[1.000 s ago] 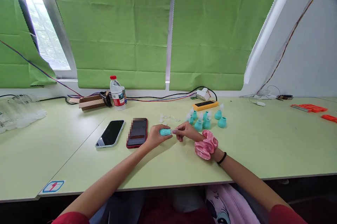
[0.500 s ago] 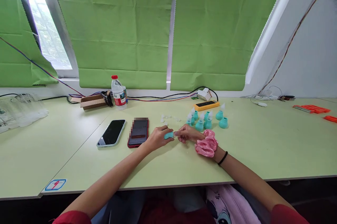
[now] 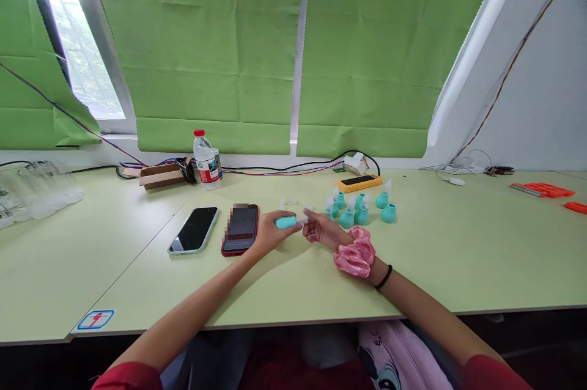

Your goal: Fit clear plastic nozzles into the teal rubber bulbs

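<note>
Just now, near frame center, the left hand (image 3: 265,235) is gripping a small, likely light, squashy teal bulb (image 3: 285,222) around its belly while the right hand (image 3: 321,230) is pinching its clear tip (image 3: 301,218).

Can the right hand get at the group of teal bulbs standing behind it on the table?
Probably yes: the right hand is just in front of the teal bulbs, nothing between, though its fingers pinch the clear tip.

red phone (image 3: 240,228) screen blurred, glass jars (image 3: 32,194) cut off at left edge
</note>
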